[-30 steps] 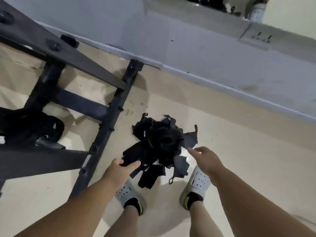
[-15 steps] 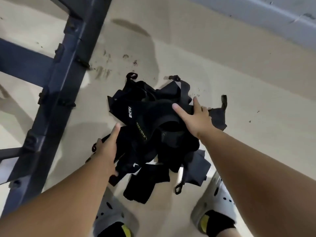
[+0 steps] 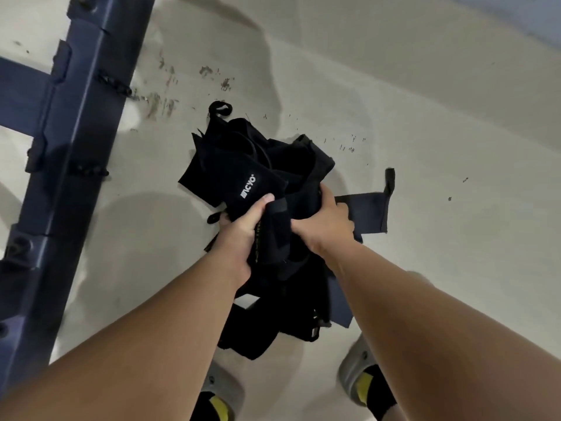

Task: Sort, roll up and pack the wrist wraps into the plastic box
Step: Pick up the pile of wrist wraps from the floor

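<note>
Bunching between both hands (image 3: 241,235) (image 3: 323,226): wrist wraps (image 3: 243,177)

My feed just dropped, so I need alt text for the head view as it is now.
The left hand and right hand both grip a tangled pile of black wrist wraps, seen from above against a pale floor. A dark blue metal frame stands to the left, and grey shoes show at the bottom edge. No plastic box is in view.
</note>
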